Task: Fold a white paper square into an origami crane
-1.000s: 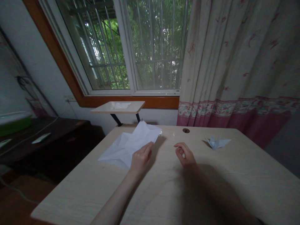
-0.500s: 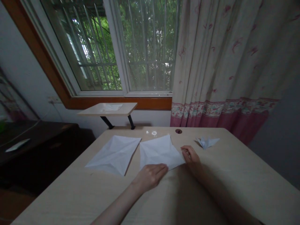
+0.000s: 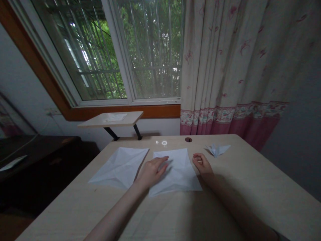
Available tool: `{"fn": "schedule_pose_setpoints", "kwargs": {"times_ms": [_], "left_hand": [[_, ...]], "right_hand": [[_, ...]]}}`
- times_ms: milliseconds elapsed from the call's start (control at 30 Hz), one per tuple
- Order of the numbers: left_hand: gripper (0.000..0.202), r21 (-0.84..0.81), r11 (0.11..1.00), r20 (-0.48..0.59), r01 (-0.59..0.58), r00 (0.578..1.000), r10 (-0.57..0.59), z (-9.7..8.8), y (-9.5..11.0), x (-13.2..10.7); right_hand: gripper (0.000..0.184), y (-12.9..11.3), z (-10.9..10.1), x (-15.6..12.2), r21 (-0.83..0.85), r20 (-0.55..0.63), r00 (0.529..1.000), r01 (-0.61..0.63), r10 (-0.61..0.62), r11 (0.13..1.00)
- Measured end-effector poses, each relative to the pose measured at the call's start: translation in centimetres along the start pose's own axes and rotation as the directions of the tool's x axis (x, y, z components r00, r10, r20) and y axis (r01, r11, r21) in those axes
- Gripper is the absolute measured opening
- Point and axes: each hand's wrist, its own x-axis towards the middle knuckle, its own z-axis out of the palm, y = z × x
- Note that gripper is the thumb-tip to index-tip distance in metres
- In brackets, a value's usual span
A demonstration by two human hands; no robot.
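Observation:
A white sheet of paper point(image 3: 182, 177) with crease lines lies nearly flat on the table in front of me. Over its left side is my left hand point(image 3: 152, 170), with thumb and forefinger apart and nothing between them. My right hand point(image 3: 202, 164) rests just beside the sheet's right edge; its fingers are loosely curled, and I see nothing in them. To the left lies a second creased white sheet point(image 3: 119, 167). A folded paper crane point(image 3: 217, 150) stands right of my right hand.
The pale wooden table point(image 3: 250, 194) has a round cable hole point(image 3: 188, 140) and a small white ring point(image 3: 164, 143) near its back edge. A raised shelf point(image 3: 100, 121) bears another white paper point(image 3: 115, 117). Behind are a barred window point(image 3: 150, 60) and a curtain point(image 3: 225, 67).
The near sheet has opened out flatter, its front corners now spread toward me. My left hand has left its front edge and moved up and left over it. The right hand has barely moved.

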Motion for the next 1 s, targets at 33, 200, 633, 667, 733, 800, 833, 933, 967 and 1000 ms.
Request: {"fn": "schedule_pose_setpoints", "kwargs": {"times_ms": [33,200,633,667,733,800,833,933,967,1000], "left_hand": [[0.032,0.005,0.999,-0.014,0.054,0.998,-0.054,0.2,-1.0,0.0],[0.039,-0.090,0.960,-0.089,0.264,0.958,-0.272,2.0,-4.5,-1.5],[0.056,-0.342,0.820,-0.086,0.459,0.854,-0.513,5.3,-5.3,-3.3],[0.056,-0.349,0.814,-0.076,0.464,0.852,-0.518,5.3,-5.3,-3.3],[0.055,-0.346,0.817,-0.062,0.461,0.858,-0.510,5.0,-5.1,-3.3],[0.053,-0.323,0.837,-0.049,0.441,0.876,-0.480,4.7,-4.8,-3.2],[0.052,-0.310,0.848,-0.038,0.431,0.885,-0.464,4.5,-4.6,-3.2],[0.050,-0.260,0.878,-0.014,0.401,0.908,-0.419,4.3,-4.4,-3.1],[0.049,-0.242,0.889,-0.007,0.388,0.916,-0.402,4.3,-4.4,-3.2],[0.047,-0.225,0.900,-0.002,0.374,0.923,-0.384,4.3,-4.4,-3.2]], "right_hand": [[0.036,0.2,0.2,0.1,-0.002,0.009,1.000,0.001,-0.001,1.000],[0.041,1.3,0.9,0.3,-0.032,0.040,0.999,-0.002,0.004,0.999],[0.046,1.7,0.1,-0.1,-0.119,0.109,0.994,-0.018,0.031,0.993],[0.046,1.7,0.1,-0.1,-0.123,0.113,0.993,-0.016,0.030,0.992],[0.046,1.7,-0.1,-0.2,-0.137,0.128,0.991,-0.012,0.030,0.991],[0.045,1.6,-0.2,-0.2,-0.148,0.140,0.990,-0.005,0.026,0.989],[0.044,1.5,-0.2,-0.3,-0.155,0.143,0.989,0.002,0.020,0.988],[0.044,0.9,-0.3,-0.3,-0.193,0.152,0.988,0.027,0.003,0.981],[0.044,0.6,-0.3,-0.3,-0.209,0.161,0.987,0.032,0.002,0.977],[0.044,0.4,-0.4,-0.4,-0.221,0.171,0.985,0.035,0.004,0.975]]}}
